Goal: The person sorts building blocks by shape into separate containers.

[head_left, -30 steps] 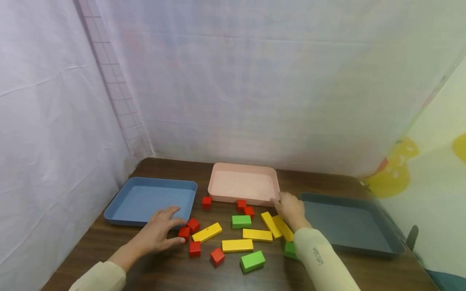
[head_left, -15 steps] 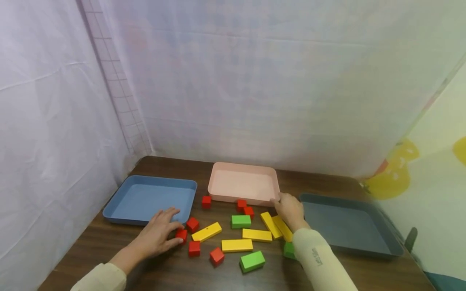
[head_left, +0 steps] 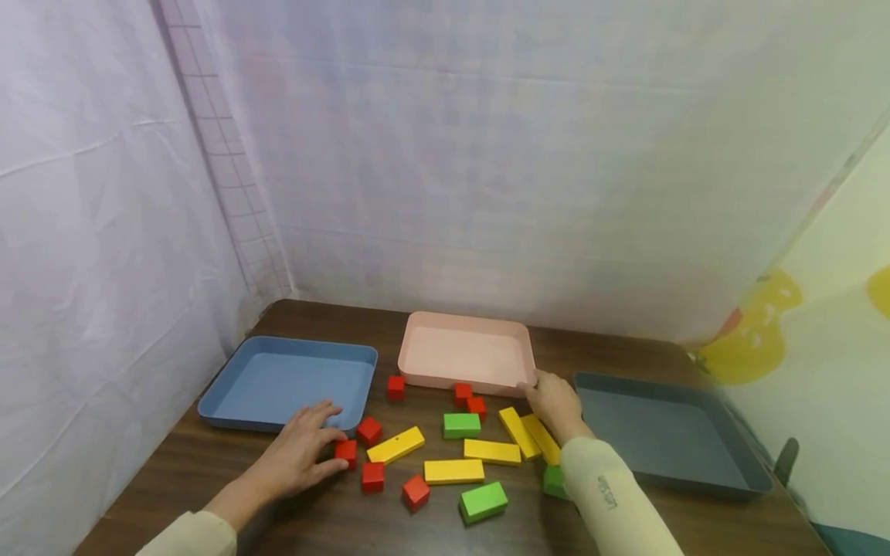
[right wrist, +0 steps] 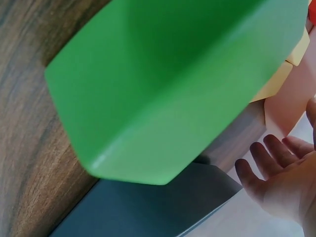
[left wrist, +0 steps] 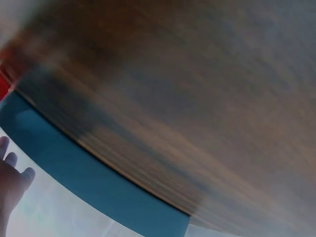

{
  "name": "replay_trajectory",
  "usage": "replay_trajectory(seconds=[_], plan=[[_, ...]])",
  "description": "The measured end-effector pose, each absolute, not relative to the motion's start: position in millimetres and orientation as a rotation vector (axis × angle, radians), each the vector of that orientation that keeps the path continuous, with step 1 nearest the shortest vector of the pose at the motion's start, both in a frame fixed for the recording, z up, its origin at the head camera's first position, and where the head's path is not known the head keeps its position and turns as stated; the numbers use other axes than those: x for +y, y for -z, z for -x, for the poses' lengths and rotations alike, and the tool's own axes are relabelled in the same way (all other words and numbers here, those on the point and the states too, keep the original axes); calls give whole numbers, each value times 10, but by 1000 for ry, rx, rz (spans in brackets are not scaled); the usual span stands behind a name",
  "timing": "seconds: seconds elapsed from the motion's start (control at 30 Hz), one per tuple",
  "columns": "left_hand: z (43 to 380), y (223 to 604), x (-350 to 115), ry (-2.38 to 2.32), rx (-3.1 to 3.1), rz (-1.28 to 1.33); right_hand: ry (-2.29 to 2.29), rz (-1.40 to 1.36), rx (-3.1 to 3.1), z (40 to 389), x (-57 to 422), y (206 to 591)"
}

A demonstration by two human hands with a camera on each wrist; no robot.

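My left hand (head_left: 299, 452) is at the near right corner of the blue tray (head_left: 232, 421), thumb and index finger on either side of a red cube (head_left: 346, 454), which they seem to pinch. Its other fingers are spread over the tray's edge. My right hand (head_left: 554, 401) is at the near right corner of the pink tray (head_left: 480, 386); whether it touches the rim is unclear. In the right wrist view its fingers (right wrist: 269, 165) look loosely extended, with no block between them. A green block (right wrist: 148, 84) looms close beneath that wrist.
Loose red cubes (head_left: 372, 476), yellow planks (head_left: 453, 471) and green blocks (head_left: 483, 502) lie scattered between the hands. A dark grey tray (head_left: 667, 486) stands on the right. White curtains (head_left: 445, 193) enclose the brown table (head_left: 313, 525) behind and at the left.
My left hand has drawn back slightly toward the near left, and the red cube at its fingers has shifted with it. The right hand has stayed at the pink tray's corner.
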State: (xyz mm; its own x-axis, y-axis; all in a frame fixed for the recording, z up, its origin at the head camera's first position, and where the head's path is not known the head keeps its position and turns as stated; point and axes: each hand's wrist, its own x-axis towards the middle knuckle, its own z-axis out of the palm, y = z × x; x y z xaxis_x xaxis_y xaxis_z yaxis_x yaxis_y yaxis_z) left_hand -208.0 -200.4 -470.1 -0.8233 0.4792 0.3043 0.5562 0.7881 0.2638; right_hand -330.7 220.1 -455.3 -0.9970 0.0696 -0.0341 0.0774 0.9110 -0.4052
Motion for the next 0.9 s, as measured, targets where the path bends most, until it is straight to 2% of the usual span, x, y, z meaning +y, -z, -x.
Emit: replay_trajectory(seconds=[0.27, 0.63, 0.9], plan=[[2175, 4503, -1961, 744, -2699, 730, 634, -125, 3063, 3306, 2197, 4540], [2553, 4378, -2167, 1044, -2791, 289, 645, -136, 3050, 3322, 2198, 4543], [2879, 4397, -2283, 1099, -2773, 79, 637, -166, 3041, 3295, 2210, 4546]])
